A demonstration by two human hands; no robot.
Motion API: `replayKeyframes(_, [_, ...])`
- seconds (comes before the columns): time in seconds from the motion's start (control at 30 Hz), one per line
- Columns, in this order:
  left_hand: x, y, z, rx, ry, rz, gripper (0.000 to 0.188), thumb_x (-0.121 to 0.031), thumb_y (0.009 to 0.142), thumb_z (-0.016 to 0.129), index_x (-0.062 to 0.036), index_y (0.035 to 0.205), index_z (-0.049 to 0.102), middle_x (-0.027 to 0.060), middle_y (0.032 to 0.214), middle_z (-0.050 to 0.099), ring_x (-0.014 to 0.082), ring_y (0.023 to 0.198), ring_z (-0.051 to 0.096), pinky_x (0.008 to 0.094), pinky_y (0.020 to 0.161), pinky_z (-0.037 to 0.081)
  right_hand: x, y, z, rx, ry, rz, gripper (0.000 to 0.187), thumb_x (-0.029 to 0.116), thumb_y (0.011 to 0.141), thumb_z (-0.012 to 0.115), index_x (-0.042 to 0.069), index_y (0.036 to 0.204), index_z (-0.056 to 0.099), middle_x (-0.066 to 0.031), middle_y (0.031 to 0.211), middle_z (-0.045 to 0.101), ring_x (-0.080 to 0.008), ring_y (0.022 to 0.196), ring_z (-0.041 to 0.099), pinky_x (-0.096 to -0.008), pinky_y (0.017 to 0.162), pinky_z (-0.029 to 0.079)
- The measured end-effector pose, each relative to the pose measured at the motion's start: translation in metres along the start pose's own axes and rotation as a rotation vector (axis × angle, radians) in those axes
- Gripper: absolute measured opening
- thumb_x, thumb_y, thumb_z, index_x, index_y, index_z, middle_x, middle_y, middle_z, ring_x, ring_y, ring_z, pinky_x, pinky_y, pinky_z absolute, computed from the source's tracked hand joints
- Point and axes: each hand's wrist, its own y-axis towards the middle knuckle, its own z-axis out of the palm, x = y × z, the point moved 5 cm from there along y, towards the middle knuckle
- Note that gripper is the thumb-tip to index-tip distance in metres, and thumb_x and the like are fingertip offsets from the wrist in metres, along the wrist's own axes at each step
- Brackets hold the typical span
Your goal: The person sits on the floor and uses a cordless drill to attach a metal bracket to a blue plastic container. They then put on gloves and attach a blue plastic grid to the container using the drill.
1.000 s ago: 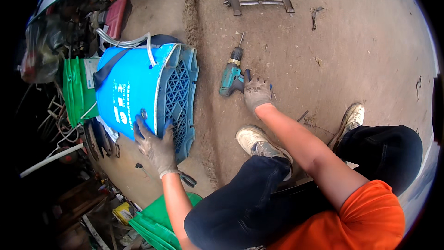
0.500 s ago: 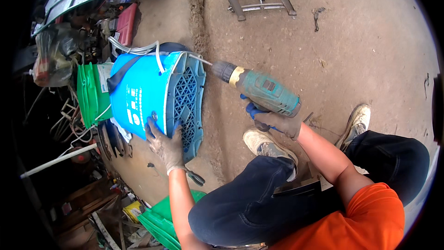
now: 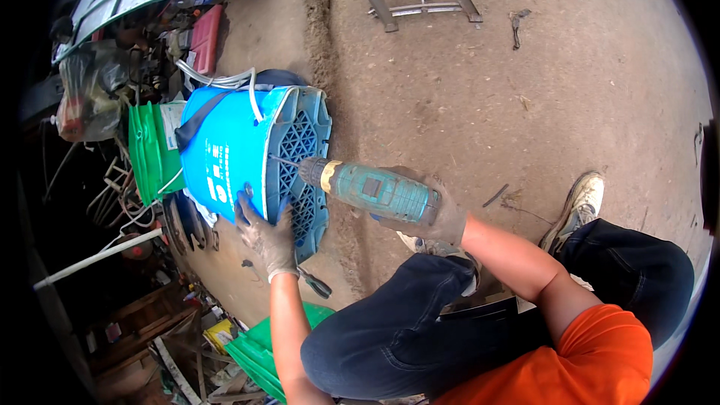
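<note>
A blue backpack sprayer (image 3: 225, 142) lies on its side at the left, its lattice base (image 3: 304, 172) facing me. My left hand (image 3: 268, 240), in a grey and blue glove, grips the sprayer's near lower edge, with the fingers on the blue wall and the thumb over the base. My right hand (image 3: 442, 214), gloved too, is closed around a green cordless drill (image 3: 382, 193) with a black chuck. The drill's thin long bit (image 3: 285, 160) points left, its tip at the base's rim. Whether the tip touches cannot be made out.
A screwdriver (image 3: 315, 283) lies on the ground below my left hand. Green plastic pieces (image 3: 255, 349) sit beside my left forearm, and a green sack (image 3: 154, 146) is behind the sprayer. Clutter fills the left side. A metal stand (image 3: 427, 7) is at the top.
My right hand has brought the drill left and down, from the base's upper corner to the middle of its rim. My left hand stays on the sprayer.
</note>
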Motion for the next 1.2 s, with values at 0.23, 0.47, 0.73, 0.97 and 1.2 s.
replayKeyframes(0.23, [0.0, 0.002, -0.003, -0.017, 0.003, 0.003, 0.102, -0.035, 0.072, 0.086, -0.0106, 0.154, 0.031, 0.0255, 0.147, 0.038, 0.0443, 0.135, 0.039, 0.0531, 0.111, 0.033, -0.005, 0.001, 0.005, -0.047, 0.099, 0.09, 0.072, 0.009, 0.077, 0.085, 0.001, 0.138, 0.049, -0.0119, 0.13, 0.061, -0.0188, 0.118, 0.06, -0.0359, 0.1, 0.05])
replayKeyframes(0.47, [-0.001, 0.001, -0.001, -0.019, 0.003, 0.002, 0.104, -0.034, 0.071, 0.086, -0.0125, 0.155, 0.03, 0.0252, 0.147, 0.038, 0.0442, 0.136, 0.039, 0.0533, 0.112, 0.033, -0.027, -0.006, 0.003, -0.098, 0.043, 0.102, 0.081, 0.014, 0.075, 0.088, -0.001, 0.142, 0.043, -0.0136, 0.132, 0.06, -0.0211, 0.119, 0.06, -0.037, 0.101, 0.05])
replayKeyframes(0.73, [-0.004, 0.0, -0.004, -0.013, 0.012, 0.002, 0.1, -0.034, 0.074, 0.085, -0.0097, 0.154, 0.031, 0.0258, 0.146, 0.038, 0.044, 0.136, 0.038, 0.0533, 0.111, 0.034, -0.019, 0.002, 0.003, -0.063, 0.022, 0.23, 0.073, 0.019, 0.076, 0.087, 0.0, 0.135, 0.05, -0.0128, 0.124, 0.065, -0.0184, 0.112, 0.063, -0.0354, 0.097, 0.051])
replayKeyframes(0.97, [-0.006, 0.001, -0.002, -0.011, 0.012, 0.023, 0.095, -0.033, 0.078, 0.083, -0.007, 0.153, 0.032, 0.0266, 0.144, 0.039, 0.0435, 0.134, 0.038, 0.052, 0.111, 0.035, -0.009, 0.006, 0.005, -0.045, 0.021, 0.134, 0.061, 0.019, 0.077, 0.085, 0.004, 0.128, 0.057, -0.0105, 0.117, 0.068, -0.0168, 0.104, 0.065, -0.0335, 0.093, 0.052])
replayKeyframes(1.2, [-0.006, 0.001, -0.003, -0.004, 0.015, 0.033, 0.099, -0.036, 0.075, 0.084, -0.0095, 0.154, 0.031, 0.0259, 0.144, 0.039, 0.0438, 0.137, 0.038, 0.0544, 0.11, 0.034, -0.003, 0.008, 0.009, -0.07, 0.018, 0.153, 0.053, 0.017, 0.077, 0.084, 0.005, 0.122, 0.059, -0.0092, 0.113, 0.068, -0.016, 0.102, 0.065, -0.0323, 0.09, 0.052])
